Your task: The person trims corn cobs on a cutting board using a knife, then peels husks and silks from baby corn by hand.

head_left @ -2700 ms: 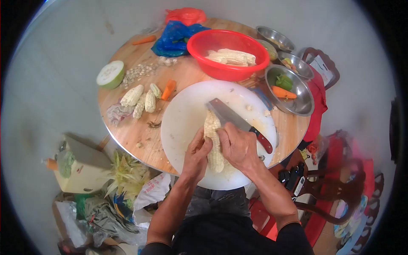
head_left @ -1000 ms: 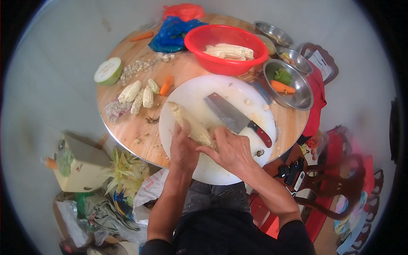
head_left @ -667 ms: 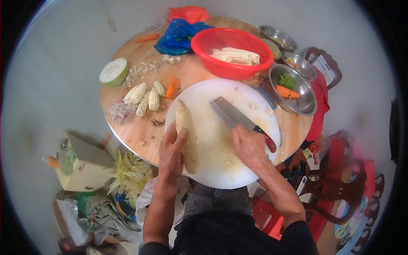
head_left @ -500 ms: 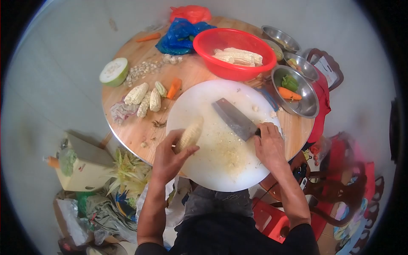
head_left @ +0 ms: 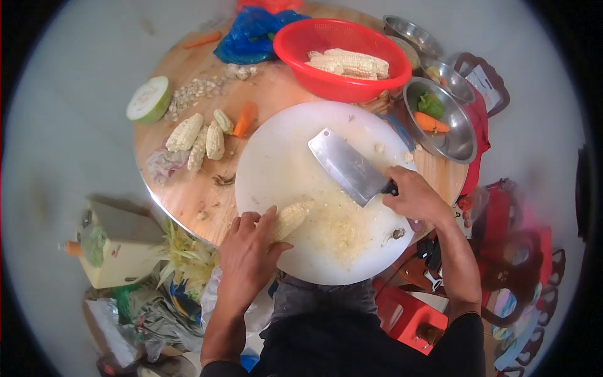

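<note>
One corn cob (head_left: pixel 294 217) sits in the grip of the left hand (head_left: pixel 250 244), over the near left part of the white board (head_left: pixel 270 144); the right hand (head_left: pixel 416 196) clasps the cleaver (head_left: pixel 347 166) by its handle.

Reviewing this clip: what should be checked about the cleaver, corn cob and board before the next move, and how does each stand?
1. Cleaver gripped at its handle by the right hand: ok.
2. Corn cob held in the left hand: ok.
3. Left hand apart from the blade: ok.
4. Cutting board free of scraps: not ok, bits lie on it.
5. Cob resting firmly on the board: cannot tell.
</note>
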The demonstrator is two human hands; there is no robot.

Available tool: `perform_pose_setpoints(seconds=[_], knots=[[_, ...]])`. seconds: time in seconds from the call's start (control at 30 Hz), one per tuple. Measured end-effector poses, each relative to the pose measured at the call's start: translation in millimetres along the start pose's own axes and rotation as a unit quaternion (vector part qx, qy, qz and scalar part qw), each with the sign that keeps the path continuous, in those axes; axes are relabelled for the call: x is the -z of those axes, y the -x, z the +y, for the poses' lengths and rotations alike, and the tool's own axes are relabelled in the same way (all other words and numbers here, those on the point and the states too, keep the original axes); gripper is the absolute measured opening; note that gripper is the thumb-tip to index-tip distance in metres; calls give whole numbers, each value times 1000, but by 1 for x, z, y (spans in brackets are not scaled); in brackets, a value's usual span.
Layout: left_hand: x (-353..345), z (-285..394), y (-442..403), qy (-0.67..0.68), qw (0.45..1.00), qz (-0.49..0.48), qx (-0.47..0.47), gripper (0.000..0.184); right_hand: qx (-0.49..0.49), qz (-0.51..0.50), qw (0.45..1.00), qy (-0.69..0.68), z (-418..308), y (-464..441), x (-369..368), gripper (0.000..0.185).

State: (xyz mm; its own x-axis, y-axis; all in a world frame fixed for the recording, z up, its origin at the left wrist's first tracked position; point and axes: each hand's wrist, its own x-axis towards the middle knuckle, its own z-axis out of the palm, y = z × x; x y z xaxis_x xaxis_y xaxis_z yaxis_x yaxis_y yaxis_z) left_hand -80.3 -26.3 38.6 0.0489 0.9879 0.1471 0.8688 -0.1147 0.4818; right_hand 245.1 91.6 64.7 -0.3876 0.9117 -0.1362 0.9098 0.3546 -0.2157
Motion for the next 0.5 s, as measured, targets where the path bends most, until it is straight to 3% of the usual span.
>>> perform_pose_setpoints(seconds=[0.07,0.1,0.2,0.23,0.4,0.5], knots=[[0,-2,3,0,1000,-9,1,60,-117,-117,940,-297,-20,4,24,34],[-1,-2,4,0,1000,-12,3,61,-119,-120,940,-298,-22,6,19,34],[-2,0,4,-6,1000,-8,13,61,-21,37,945,-326,-44,21,3,31],[-3,1,4,-5,1000,-11,13,61,-50,22,952,-302,-54,23,2,28],[-5,6,4,-15,1000,1,26,60,104,118,961,-226,-89,22,-21,16],[-8,6,6,-11,999,3,37,59,118,117,960,-224,-101,19,-30,16]])
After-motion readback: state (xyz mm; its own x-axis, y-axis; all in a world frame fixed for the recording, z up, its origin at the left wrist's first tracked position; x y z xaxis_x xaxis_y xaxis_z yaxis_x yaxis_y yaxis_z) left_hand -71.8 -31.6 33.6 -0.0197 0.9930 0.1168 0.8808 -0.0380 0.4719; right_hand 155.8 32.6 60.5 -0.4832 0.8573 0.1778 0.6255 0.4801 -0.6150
